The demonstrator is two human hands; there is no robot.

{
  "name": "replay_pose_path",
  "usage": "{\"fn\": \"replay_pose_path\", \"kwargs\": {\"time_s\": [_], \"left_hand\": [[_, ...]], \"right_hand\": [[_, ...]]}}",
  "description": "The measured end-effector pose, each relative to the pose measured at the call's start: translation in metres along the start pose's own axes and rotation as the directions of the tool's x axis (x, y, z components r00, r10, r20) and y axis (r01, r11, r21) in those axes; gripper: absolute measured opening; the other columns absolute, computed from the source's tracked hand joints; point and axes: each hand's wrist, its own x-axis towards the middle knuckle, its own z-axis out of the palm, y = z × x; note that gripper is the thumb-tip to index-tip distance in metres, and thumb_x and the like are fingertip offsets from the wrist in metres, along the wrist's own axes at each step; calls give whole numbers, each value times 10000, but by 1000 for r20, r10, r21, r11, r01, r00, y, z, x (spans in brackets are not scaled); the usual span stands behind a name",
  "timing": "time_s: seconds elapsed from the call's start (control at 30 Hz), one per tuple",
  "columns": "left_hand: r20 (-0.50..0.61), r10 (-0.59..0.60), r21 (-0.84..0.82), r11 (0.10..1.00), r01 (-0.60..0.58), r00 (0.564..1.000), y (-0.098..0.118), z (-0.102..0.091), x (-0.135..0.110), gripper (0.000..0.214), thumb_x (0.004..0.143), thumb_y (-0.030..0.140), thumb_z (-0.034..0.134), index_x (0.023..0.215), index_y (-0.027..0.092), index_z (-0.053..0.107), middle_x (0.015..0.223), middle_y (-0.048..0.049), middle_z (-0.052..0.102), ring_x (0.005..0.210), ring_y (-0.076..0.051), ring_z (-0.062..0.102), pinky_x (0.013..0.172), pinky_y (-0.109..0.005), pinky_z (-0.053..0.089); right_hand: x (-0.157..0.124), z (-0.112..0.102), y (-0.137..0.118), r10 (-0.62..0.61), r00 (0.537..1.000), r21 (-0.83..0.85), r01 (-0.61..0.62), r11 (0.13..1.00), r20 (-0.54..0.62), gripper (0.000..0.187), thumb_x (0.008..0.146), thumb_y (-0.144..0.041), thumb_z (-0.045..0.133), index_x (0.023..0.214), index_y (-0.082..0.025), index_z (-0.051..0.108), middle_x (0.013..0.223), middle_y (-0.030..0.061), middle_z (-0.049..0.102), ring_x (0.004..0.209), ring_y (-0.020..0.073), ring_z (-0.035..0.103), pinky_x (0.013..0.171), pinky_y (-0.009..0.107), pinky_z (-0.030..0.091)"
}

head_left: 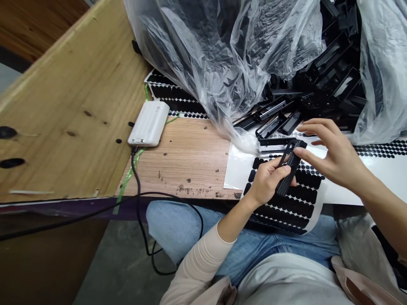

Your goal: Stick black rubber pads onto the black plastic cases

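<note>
Seemingly for steadiness, the left hand (269,180) is closed around the lower half of a narrow black plastic strip with a woven texture (288,174). It holds the strip tilted, with the top leaning toward one o'clock. This low grip leaves the strip's upper end bare. The right hand (338,159) comes in from three o'clock with its fingers fanned apart, and its thumb tip touches that upper end. I cannot tell whether a finger presses from the far side.

The strip hovers just above a white backing sheet covered in rows of black oval stickers (286,214). The sheet's near corner droops over the edge of the wood-grain desk (190,156) toward the lap at six o'clock. Lying there, it probably keeps the stickers right under the hands.

At twelve o'clock of the hands, a heap of black plastic frames (321,93) spills out onto the desk, partly covered by a crumpled clear plastic bag (222,55) at eleven o'clock. The heap lies near enough that a short reach would meet it. More sticker sheets poke out from under the bag.

Well apart at nine o'clock, a white ribbed power bank (149,123) lies on the desk beside a slanted pale plywood board (63,106). Its thin black cable (137,190) runs off the desk edge and loops down toward six o'clock, so both stay away from the hands.
</note>
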Motion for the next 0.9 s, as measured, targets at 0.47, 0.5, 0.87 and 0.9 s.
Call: {"fn": "replay_pose_path", "kwargs": {"time_s": [0.47, 0.5, 0.87, 0.9], "left_hand": [[-109, 43, -203, 977, -64, 993, -9, 3, 2, 490, 964, 613, 766, 1140, 199, 569, 823, 20, 677, 681, -146, 696, 708, -313, 649], [-124, 44, -203, 977, -69, 991, -9, 4, 2, 478, 973, 614, 753, 1122, 199, 568, 842, 14, 684, 687, -151, 706, 700, -314, 648], [-145, 20, -236, 970, -54, 989, -9, 3, 6, 714, 942, 901, 541, 984, 195, 643, 885, -76, 759, 864, -249, 780, 717, -336, 636], [-114, 8, -259, 965, -37, 993, -9, 2, 6, 755, 926, 932, 521, 1012, 192, 644, 876, -74, 754, 851, -250, 781, 697, -333, 631]], "right_hand": [[3, 19, 41, 340, 922, 376, -385, 843, 183, 366, 871, -576, 858, 979, -242, 755, 923, 61, 796, 811, 262, 738, 720, 408, 613], [-1, 13, 38, 402, 878, 494, -479, 726, 260, 415, 850, -605, 877, 1008, -245, 746, 923, 49, 793, 795, 243, 744, 700, 381, 622], [-22, -41, -13, -142, 597, 377, -289, 880, 790, 403, 983, -415, 774, 1373, -311, 791, 1225, 36, 841, 1074, 268, 805, 871, 323, 642], [-16, -46, -14, -169, 533, 338, -237, 911, 829, 403, 995, -409, 753, 1383, -310, 793, 1193, 28, 847, 1025, 258, 811, 845, 308, 637]]}}
